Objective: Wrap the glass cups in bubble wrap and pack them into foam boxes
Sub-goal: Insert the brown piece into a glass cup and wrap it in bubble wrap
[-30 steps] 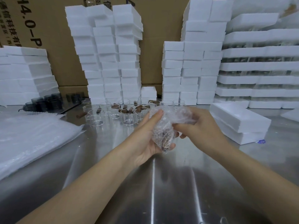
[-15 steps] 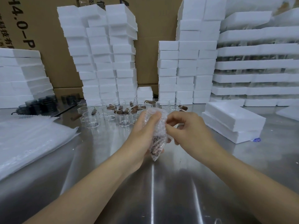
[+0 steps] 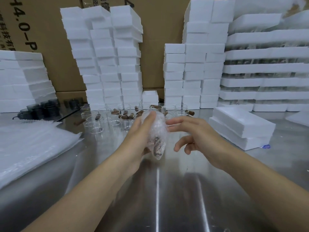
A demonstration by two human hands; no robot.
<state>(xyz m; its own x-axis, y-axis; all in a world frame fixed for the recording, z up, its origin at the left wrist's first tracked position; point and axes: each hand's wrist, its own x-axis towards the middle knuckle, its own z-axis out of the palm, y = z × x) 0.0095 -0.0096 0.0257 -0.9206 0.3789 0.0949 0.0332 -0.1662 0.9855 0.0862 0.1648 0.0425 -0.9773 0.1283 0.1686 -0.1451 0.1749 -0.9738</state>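
From the head: shiny stainless-steel table stretching forward, backed by tall brown cardboard cartons. Along the far edge, leaning stacks of white foam boxes, with more at far left and right. Before them, a cluster of clear glass cups with brown handles. At left, dark smoked-glass cups and a flat pile of clear bubble-wrap sheets. At right, two flat white foam boxes, one on the other. Above the table and hiding part of the cluster, a bubble-wrapped cup, gripped in the left hand with fingers curled round it. Just beside it, the right hand, loose and spread, holding nothing.
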